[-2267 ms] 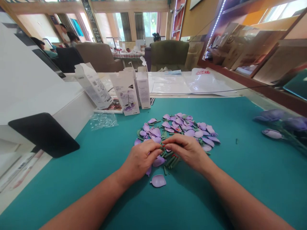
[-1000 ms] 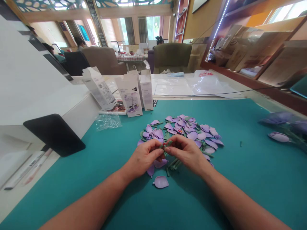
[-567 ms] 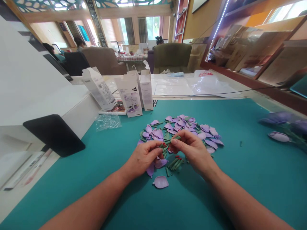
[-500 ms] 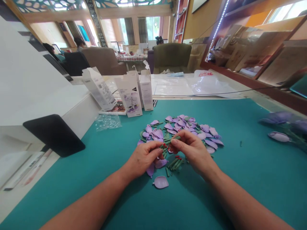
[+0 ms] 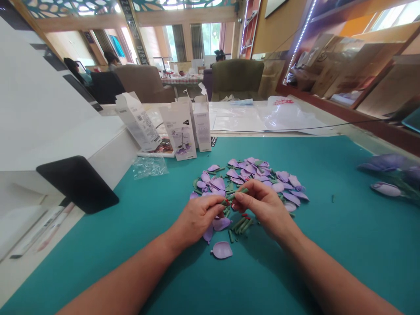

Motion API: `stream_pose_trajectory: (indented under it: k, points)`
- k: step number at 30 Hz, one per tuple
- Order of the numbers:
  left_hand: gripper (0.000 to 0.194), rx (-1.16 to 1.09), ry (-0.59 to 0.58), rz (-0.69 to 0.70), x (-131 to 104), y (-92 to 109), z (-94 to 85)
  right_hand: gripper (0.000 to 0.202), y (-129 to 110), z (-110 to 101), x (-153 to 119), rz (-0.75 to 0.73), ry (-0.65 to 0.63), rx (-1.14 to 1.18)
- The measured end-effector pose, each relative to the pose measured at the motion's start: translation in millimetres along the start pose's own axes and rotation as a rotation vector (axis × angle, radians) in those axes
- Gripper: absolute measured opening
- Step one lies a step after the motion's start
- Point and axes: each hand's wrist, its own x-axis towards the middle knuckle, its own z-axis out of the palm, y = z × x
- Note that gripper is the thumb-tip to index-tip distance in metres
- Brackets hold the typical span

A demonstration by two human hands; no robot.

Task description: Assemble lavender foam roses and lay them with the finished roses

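Pillar (image 5: 133, 31) behind the petal pile (image 5: 251, 168) says something like "DZRA"; print on the box (image 5: 180, 131) is too tiny. Left hand (image 5: 198, 215) has fingers clamped on a green piece (image 5: 225, 202), right hand (image 5: 260, 202) on a green stem (image 5: 243, 190), both over the pile's near edge. Right's farther off than a second ago, uncovering red-tipped stems (image 5: 243, 225).

Black label (image 5: 214, 141): "PANLOS"; pillar (image 5: 133, 33): "DZRA" (rest blurred)

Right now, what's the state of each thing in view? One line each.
Left hand: closed on a green-and-red piece
Right hand: pinching a green stem piece
Purple petals: loose, mostly heaped
Stem bunch: loose, some ends red
Teal mat: flat
White boxes: tops open, left one tilted
Clear wrapper: crumpled
Black panel: tilted
Light strip: lit
Purple flowers: lying at right, blurred
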Motion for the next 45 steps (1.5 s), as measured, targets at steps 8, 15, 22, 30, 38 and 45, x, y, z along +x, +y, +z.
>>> stream_pose_trajectory:
  k: [8, 15, 22, 30, 38, 45]
  points:
    - [0.023, 0.103, 0.016, 0.024, -1.7, -3.2, 1.3, 0.029, 2.2, 4.2, -1.2, -0.004, -0.001, 0.032]
    - [0.025, 0.143, -0.002, 0.016, -2.0, -3.4, -0.7, 0.032, 7.5, 9.6, -2.6, 0.043, -0.017, 0.079]
    - [0.026, 0.167, -0.018, 0.003, -0.3, 0.0, 0.0, 0.032, 5.8, 2.6, -0.7, 0.037, -0.071, -0.026]
    - [0.027, 0.181, -0.044, -0.01, -2.8, 4.7, -0.5, 0.033, -0.9, -9.4, -5.1, -0.14, -0.19, -0.658]
    - [0.031, 0.186, 0.014, -0.009, -3.2, 3.6, 4.6, 0.036, 0.5, -2.5, -4.3, -0.12, -0.186, -0.774]
    - [0.026, 0.069, 0.008, -0.049, -2.7, 2.4, 2.8, 0.023, -17.0, -29.1, -4.4, -0.105, -0.249, -0.96]
